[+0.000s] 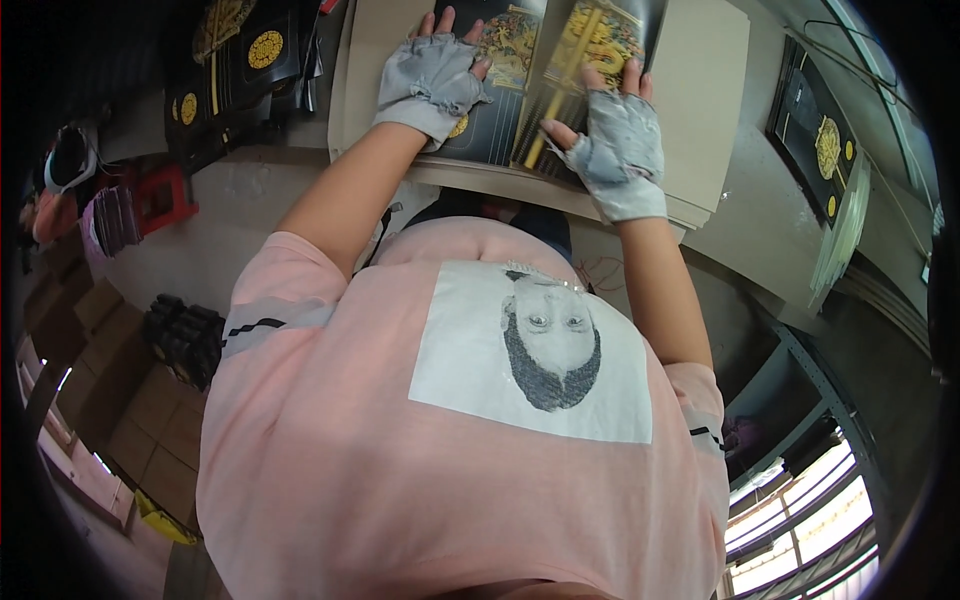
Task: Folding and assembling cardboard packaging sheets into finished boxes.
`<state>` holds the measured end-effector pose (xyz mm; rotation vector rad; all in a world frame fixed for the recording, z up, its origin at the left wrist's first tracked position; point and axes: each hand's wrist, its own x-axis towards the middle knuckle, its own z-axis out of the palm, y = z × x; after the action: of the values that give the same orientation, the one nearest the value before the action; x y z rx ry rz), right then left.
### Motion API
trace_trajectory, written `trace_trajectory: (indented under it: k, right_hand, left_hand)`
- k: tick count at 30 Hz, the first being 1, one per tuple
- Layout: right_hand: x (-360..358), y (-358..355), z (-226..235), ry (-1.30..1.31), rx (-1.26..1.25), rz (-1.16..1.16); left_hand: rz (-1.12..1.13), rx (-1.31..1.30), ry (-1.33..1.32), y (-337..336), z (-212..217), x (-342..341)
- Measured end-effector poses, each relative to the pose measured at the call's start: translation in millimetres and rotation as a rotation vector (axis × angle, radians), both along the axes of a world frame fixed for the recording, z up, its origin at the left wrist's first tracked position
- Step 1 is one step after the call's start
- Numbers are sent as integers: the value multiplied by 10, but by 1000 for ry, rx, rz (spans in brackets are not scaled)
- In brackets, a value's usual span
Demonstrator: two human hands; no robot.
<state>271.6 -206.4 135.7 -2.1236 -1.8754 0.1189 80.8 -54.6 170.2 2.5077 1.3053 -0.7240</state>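
Both my hands wear grey fingerless work gloves. My left hand (435, 75) lies flat with its fingers stretched over the left edge of a black cover sheet (490, 120) printed with gold and coloured patterns. My right hand (615, 140) rests on a second black sheet (570, 95), its fingers out and its thumb apart. This second sheet has a gold dragon design and a gold stripe, looks smeared by motion, and slants beside the first. Beneath both is a pale grey board (705, 80) on the worktable.
More black pieces with gold medallions (265, 50) are stacked at the far left. Another black panel (820, 130) and a stack of pale sheets (842, 235) lie to the right. A red plastic stool (165, 198) stands at left, near cardboard boxes (150, 430).
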Motion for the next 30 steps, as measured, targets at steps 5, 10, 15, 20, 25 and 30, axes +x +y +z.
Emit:
trace_trajectory:
  k: [5,10,15,20,25,30]
  right_hand:
    - [-113,71,-120,-165,-65,61]
    - [48,326,-49,42,-163,-39]
    - [152,394,-194,116,-5,-165]
    - [146,390,-182,-72,-158,-42]
    - [121,363,-186,-183,-221,-28]
    - [124,356,-203,-234,-241,0]
  left_hand:
    - [-65,361,-418,-102,-294,-198]
    - [28,239,-226,-78,-235,-175]
    - [25,233,-230,-71,-258,-163]
    - [26,282,-267,-64,-455,-197]
    - [46,236,-229,-59,-444,-176]
    - [64,231,-246,-63,-405,-148]
